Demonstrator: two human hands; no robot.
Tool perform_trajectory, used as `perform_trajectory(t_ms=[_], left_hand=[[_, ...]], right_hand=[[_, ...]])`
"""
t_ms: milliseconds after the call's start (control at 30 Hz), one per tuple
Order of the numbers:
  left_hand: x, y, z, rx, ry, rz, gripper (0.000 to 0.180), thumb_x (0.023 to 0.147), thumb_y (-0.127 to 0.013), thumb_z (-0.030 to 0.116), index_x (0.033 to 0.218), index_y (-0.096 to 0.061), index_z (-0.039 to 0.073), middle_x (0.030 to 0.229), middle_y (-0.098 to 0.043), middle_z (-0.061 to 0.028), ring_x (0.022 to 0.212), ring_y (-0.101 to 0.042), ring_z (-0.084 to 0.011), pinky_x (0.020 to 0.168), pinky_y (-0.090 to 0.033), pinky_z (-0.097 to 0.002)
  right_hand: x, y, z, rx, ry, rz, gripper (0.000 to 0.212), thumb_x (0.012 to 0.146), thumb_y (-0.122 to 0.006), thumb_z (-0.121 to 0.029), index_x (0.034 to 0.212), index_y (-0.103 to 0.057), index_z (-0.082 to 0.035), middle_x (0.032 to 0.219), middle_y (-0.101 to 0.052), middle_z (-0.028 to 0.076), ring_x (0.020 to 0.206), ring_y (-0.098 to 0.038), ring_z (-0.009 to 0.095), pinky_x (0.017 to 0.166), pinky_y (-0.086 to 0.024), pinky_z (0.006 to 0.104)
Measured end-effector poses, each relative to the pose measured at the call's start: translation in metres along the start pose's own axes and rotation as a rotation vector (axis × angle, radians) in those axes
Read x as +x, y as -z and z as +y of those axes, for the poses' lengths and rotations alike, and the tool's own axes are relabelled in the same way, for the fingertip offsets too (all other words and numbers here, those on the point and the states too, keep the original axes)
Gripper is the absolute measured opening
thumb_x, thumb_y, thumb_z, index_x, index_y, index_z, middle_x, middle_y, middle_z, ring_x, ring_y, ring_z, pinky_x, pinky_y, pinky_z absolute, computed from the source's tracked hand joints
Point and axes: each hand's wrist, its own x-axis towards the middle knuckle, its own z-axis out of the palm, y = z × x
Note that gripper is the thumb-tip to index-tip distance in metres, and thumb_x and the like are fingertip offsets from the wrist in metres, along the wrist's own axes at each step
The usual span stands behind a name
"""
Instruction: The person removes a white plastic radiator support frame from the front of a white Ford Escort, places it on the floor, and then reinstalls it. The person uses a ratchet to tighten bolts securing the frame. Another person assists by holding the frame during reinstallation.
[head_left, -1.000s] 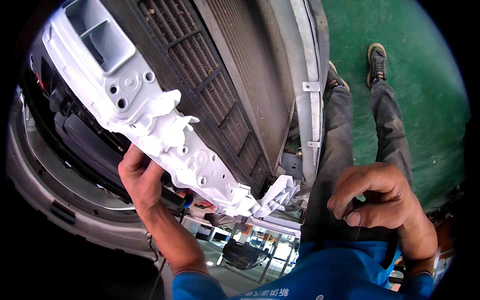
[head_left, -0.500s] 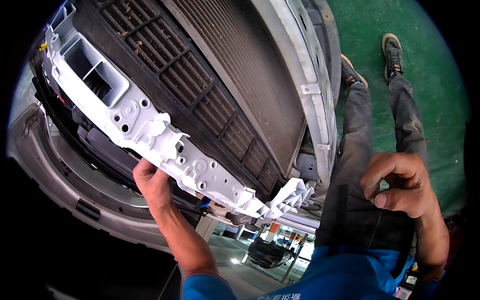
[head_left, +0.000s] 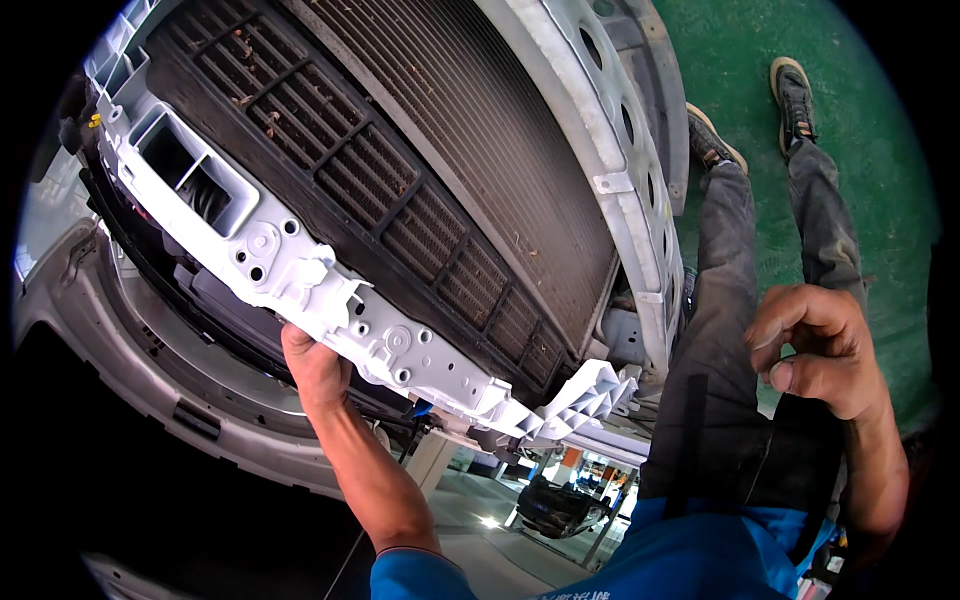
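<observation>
My left hand (head_left: 318,368) grips the lower-left edge of a white radiator support panel (head_left: 375,345); its fingers pass out of sight behind that edge. The panel is a long plastic beam with round holes, ribs and a two-part rectangular opening, and it runs along the top of the car's front end. Away from the car, my right hand (head_left: 822,350) is held in front of my trousers. Its fingers are curled toward the thumb, and whatever may be between them is hidden.
Beside the panel lies a dusty radiator (head_left: 500,190) with a black slatted frame (head_left: 385,190). A silver metal bumper beam (head_left: 610,185) curves between it and the green floor (head_left: 870,180). Behind my left arm is an open grey hood (head_left: 190,410). A dark vehicle (head_left: 560,505) stands farther off.
The whole view has shifted slightly. My right hand sits a little farther right and higher, still curled. My left hand keeps its grip on the radiator support panel.
</observation>
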Motion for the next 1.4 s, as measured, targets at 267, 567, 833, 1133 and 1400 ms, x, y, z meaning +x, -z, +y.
perform_trajectory(t_ms=[267, 567, 833, 1133, 1400], left_hand=[[-0.002, -0.002, 0.000, -0.011, -0.008, 0.021, 0.028, 0.081, -0.069, -0.010, 0.108, -0.071, -0.002, 0.100, -0.073, -0.0093, 0.086, -0.071, -0.0185, 0.079, -0.058, -0.0326], [-0.006, -0.010, 0.000, -0.011, -0.023, 0.114, 0.034, 0.081, -0.067, -0.008, 0.114, -0.066, -0.001, 0.099, -0.072, -0.0099, 0.084, -0.071, -0.0191, 0.076, -0.060, -0.0331], [-0.011, -0.011, -0.002, -0.104, -0.005, 0.123, 0.030, 0.084, -0.067, -0.004, 0.114, -0.066, -0.002, 0.101, -0.073, -0.0115, 0.085, -0.072, -0.0197, 0.078, -0.060, -0.0331], [-0.016, -0.024, 0.014, -0.167, 0.045, 0.078, 0.026, 0.088, -0.071, 0.005, 0.112, -0.067, -0.004, 0.104, -0.072, -0.0126, 0.088, -0.071, -0.0196, 0.084, -0.058, -0.0334], [-0.020, -0.026, 0.014, -0.195, 0.063, 0.119, 0.031, 0.088, -0.069, 0.005, 0.117, -0.063, -0.005, 0.105, -0.072, -0.0133, 0.090, -0.071, -0.0206, 0.086, -0.058, -0.0340]], right_hand=[[-0.001, 0.010, 0.003, -0.010, 0.004, 0.011, 0.029, 0.074, -0.071, 0.002, 0.103, -0.067, 0.003, 0.092, -0.066, 0.008, 0.078, -0.064, 0.012, 0.070, -0.049, 0.0254], [0.003, 0.014, 0.006, -0.003, -0.010, 0.017, 0.028, 0.074, -0.070, 0.002, 0.101, -0.066, 0.003, 0.092, -0.065, 0.006, 0.080, -0.063, 0.013, 0.072, -0.048, 0.0255], [0.006, 0.016, 0.004, -0.050, -0.026, 0.069, 0.027, 0.075, -0.067, 0.002, 0.102, -0.066, 0.003, 0.093, -0.063, 0.005, 0.081, -0.062, 0.012, 0.075, -0.049, 0.0266], [0.013, 0.008, 0.003, -0.126, -0.035, 0.101, 0.026, 0.076, -0.066, 0.001, 0.102, -0.066, 0.003, 0.090, -0.062, 0.004, 0.079, -0.059, 0.010, 0.073, -0.049, 0.0243], [0.020, 0.011, 0.010, -0.097, -0.061, 0.130, 0.025, 0.077, -0.066, 0.001, 0.102, -0.065, 0.003, 0.083, -0.062, 0.002, 0.074, -0.055, 0.007, 0.068, -0.045, 0.0216]])
